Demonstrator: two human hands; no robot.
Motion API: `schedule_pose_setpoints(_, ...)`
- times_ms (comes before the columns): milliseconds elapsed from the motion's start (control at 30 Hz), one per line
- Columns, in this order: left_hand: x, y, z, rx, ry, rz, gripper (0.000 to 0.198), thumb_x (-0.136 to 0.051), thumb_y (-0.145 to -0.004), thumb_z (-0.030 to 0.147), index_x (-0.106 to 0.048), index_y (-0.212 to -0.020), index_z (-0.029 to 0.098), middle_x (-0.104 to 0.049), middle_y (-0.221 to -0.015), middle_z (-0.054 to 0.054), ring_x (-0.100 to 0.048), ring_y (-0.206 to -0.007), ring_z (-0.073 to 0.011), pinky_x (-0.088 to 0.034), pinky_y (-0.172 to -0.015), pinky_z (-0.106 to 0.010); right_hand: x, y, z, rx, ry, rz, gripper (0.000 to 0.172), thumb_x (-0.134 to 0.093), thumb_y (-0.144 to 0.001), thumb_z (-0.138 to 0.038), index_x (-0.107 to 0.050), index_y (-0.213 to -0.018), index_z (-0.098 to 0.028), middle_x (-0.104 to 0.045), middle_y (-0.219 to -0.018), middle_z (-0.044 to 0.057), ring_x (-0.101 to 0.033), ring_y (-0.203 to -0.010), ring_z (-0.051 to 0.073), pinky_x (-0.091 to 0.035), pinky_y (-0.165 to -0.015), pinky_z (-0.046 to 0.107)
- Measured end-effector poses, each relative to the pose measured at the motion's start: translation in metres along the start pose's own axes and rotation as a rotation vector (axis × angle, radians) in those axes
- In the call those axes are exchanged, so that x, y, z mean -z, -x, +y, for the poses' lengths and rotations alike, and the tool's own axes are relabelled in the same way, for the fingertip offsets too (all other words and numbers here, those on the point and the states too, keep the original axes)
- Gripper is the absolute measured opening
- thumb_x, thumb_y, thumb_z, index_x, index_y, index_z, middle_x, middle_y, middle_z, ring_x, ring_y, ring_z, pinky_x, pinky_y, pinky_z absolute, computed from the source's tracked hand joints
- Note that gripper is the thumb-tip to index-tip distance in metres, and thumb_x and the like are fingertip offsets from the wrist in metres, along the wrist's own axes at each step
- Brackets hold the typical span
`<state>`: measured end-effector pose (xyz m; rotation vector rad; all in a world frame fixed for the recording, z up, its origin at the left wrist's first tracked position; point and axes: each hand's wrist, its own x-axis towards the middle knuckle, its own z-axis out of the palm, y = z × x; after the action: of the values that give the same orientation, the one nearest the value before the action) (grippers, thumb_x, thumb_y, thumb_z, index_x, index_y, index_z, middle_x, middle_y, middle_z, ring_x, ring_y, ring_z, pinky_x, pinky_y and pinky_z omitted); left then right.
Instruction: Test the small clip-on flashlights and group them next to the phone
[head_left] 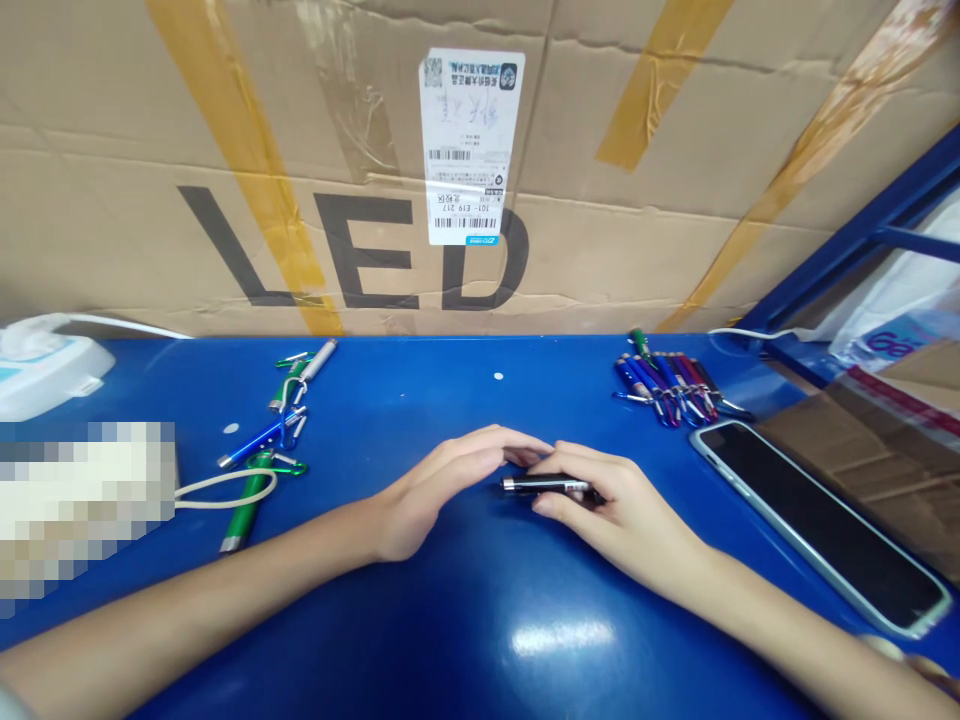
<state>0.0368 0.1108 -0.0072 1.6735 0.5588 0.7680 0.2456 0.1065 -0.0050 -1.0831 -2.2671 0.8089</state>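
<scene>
My right hand (607, 490) is closed around a small black pen-shaped flashlight (541, 484), whose silver-ringed end points left. Opposite it, my left hand (457, 475) has its fingers stretched out flat, and their tips reach the fingers of my right hand behind the flashlight. Whether the left fingertips touch anything is hidden. To the left lie several similar small flashlights with carabiner clips: a green one (243, 510), a blue one (259, 440) and a silver one (320, 358) among them. More flashlights (671, 380), blue, red and dark, lie side by side at the right.
The blue tabletop (450, 640) ends at a large cardboard box (360, 130) marked LED. A phone (817, 525) lies at the right beside another carton (885, 470). At the left are a white plastic device (52, 370) and a blurred-out item (82, 500) with a cord loop.
</scene>
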Motion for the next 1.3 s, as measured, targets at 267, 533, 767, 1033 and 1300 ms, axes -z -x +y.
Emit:
schedule_pose_setpoints(267,-0.0013,-0.0013,0.0026,0.011,-0.003,-0.006,0.042,-0.026,-0.095,0.031,-0.056,-0.121,0.016,-0.057,-0.119,-0.009,-0.049,-0.115,-0.0245,-0.032,-0.102,-0.038,-0.0002,-0.0005,-0.0012,0.066,-0.023,0.068,0.027,-0.062,-0.08,-0.045,-0.072,-0.079,-0.021,-0.059,-0.064,0.0,-0.053,-0.057,0.011,-0.04,-0.053,0.021)
schedule_pose_setpoints(533,-0.0013,-0.0009,0.0006,0.005,0.0,-0.002,0.042,-0.027,-0.095,0.032,-0.056,-0.122,0.018,-0.057,-0.12,-0.009,-0.049,-0.115,-0.0248,-0.033,-0.102,-0.039,-0.0012,-0.0005,-0.0021,0.072,-0.031,0.076,0.039,-0.054,-0.082,-0.054,-0.072,-0.079,-0.02,-0.057,-0.062,0.0,-0.05,-0.056,0.011,-0.038,-0.052,0.022)
schedule_pose_setpoints(767,-0.0012,-0.0001,-0.0011,-0.011,-0.016,-0.005,0.043,-0.026,-0.095,0.031,-0.055,-0.122,0.015,-0.056,-0.121,-0.01,-0.05,-0.114,-0.0249,-0.034,-0.101,-0.039,-0.0016,-0.0003,-0.004,0.058,-0.047,0.114,0.029,-0.068,-0.074,-0.047,-0.071,-0.067,-0.019,-0.058,-0.06,0.0,-0.049,-0.054,0.01,-0.037,-0.051,0.022)
schedule_pose_setpoints(1033,-0.0003,0.0003,0.0011,-0.012,-0.025,-0.016,0.044,-0.024,-0.095,0.029,-0.054,-0.123,0.012,-0.056,-0.121,-0.012,-0.05,-0.114,-0.0241,-0.034,-0.101,-0.037,-0.0007,-0.0007,-0.0037,0.027,-0.022,0.125,0.025,-0.068,-0.076,-0.043,-0.072,-0.07,-0.019,-0.054,-0.059,-0.001,-0.046,-0.051,0.01,-0.035,-0.048,0.022)
schedule_pose_setpoints(1300,-0.0015,-0.0005,0.0,-0.018,0.011,-0.011,0.044,-0.025,-0.094,0.028,-0.054,-0.122,0.011,-0.056,-0.122,-0.013,-0.05,-0.115,-0.025,-0.034,-0.101,-0.039,-0.0001,-0.0007,-0.0026,-0.023,0.015,0.061,0.034,-0.06,-0.08,-0.049,-0.069,-0.067,-0.019,-0.056,-0.062,0.0,-0.05,-0.054,0.01,-0.037,-0.051,0.022)
